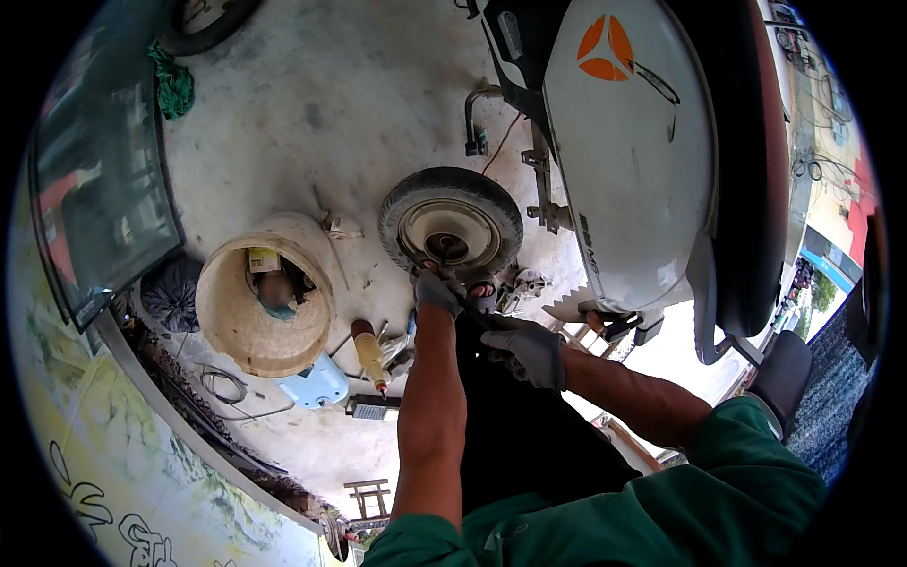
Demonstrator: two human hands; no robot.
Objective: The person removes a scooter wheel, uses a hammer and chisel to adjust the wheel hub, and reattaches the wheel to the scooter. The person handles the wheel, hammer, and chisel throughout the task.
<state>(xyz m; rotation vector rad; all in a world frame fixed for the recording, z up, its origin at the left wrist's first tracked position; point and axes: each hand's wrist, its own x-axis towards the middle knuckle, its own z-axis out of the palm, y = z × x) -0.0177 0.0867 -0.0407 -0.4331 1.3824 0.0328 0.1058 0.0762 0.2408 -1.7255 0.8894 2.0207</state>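
Right hand [531,352] wrapped round a bar [470,308] just this side of the wheel [450,223]; left hand [436,292] at its near edge, grip unclear

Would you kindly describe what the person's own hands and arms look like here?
The left hand and right hand wear grey gloves; the forearms are bare, below green sleeves.
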